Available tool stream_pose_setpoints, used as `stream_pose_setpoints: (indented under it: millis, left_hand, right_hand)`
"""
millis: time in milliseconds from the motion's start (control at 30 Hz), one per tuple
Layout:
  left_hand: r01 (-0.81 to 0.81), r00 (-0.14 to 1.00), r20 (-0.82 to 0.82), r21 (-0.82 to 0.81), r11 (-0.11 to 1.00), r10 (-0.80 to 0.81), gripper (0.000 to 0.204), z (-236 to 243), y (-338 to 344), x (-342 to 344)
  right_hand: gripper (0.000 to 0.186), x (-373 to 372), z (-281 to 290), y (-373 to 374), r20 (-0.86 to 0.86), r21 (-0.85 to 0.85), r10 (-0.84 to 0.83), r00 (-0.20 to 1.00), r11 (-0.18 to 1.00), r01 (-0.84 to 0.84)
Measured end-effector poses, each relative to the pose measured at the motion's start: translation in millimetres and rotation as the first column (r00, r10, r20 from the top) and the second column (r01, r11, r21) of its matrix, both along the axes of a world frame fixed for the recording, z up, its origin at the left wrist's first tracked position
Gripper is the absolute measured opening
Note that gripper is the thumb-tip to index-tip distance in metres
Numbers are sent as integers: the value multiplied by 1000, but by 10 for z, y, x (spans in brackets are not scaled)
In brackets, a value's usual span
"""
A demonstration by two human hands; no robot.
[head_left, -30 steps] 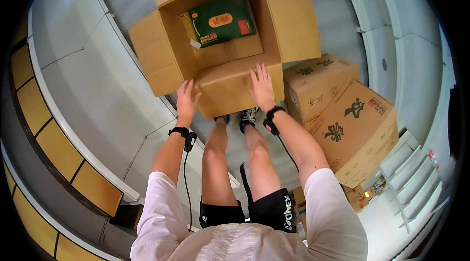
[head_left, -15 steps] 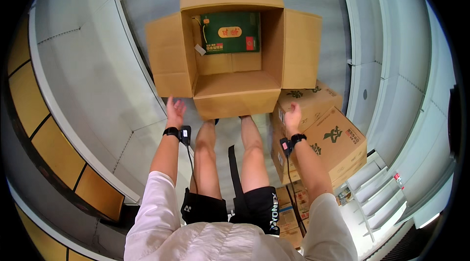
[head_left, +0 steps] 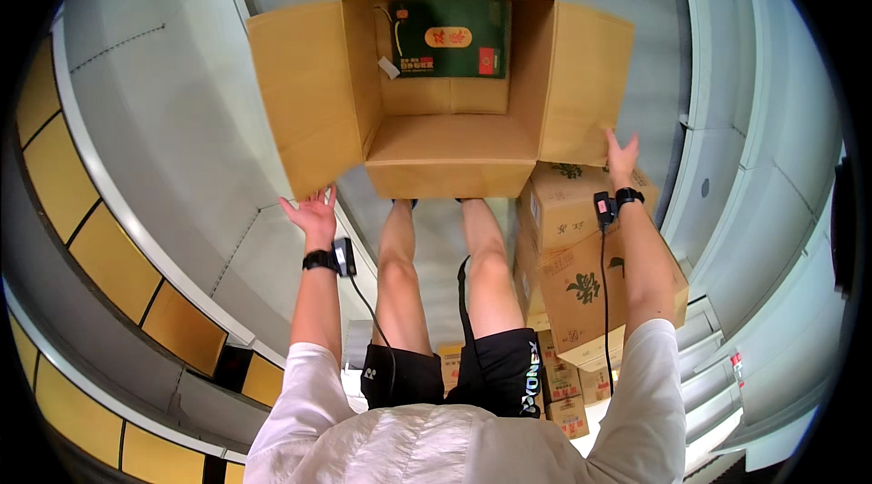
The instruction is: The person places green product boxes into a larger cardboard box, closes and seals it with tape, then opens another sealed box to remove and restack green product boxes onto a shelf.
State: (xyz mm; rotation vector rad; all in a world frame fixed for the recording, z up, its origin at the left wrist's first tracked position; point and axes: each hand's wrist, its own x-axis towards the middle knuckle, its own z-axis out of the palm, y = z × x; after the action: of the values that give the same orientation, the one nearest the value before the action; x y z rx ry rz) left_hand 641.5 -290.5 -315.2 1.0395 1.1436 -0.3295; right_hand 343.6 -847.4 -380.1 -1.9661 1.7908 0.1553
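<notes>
A large open cardboard box (head_left: 450,153) stands on the floor in front of my legs, all its flaps spread out. A green flat package (head_left: 448,37) lies inside it against the far wall. My left hand (head_left: 313,212) is open with spread fingers just below the left flap (head_left: 309,98). My right hand (head_left: 620,157) is open at the lower edge of the right flap (head_left: 586,84). Each wrist carries a black band with a small device and a cable.
Closed cardboard cartons (head_left: 581,248) with green prints are stacked to my right, smaller ones (head_left: 563,393) below them. A grey floor (head_left: 182,166) with a curved yellow-panelled edge (head_left: 82,257) lies left. White shelving (head_left: 727,366) stands right.
Both hands left the near flap and moved apart, the left one toward the left flap, the right one up to the right flap. The box now sits more centred in view.
</notes>
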Motion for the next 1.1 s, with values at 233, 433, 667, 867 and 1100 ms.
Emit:
stream_pose_setpoints:
  millis: [233, 433, 667, 867, 1100]
  left_hand:
    - [652, 757, -28, 86, 753, -652, 60, 204, -315, -253]
    - [850, 526, -43, 55, 523, -850, 59, -45, -913, -250]
    - [883, 467, -154, 25, 469, -871, 61, -258, -1205, -260]
    - [896, 442, -207, 50, 441, -873, 61, -323, -1305, -219]
    - [898, 432, -102, 142, 417, -896, 54, -614, -977, -307]
  right_hand:
    - [110, 172, 100, -382, 63, 472, -249, 967, 861, 191]
    - [78, 67, -39, -444, 233, 546, -307, 923, 826, 137]
    - [42, 199, 670, 36, 414, 394, -256, 874, 915, 81]
    - [48, 758, 1125, 1165, 533, 512, 14, 846, 791, -336]
    - [62, 1522, 444, 2039, 388, 393, 630, 673, 547, -739]
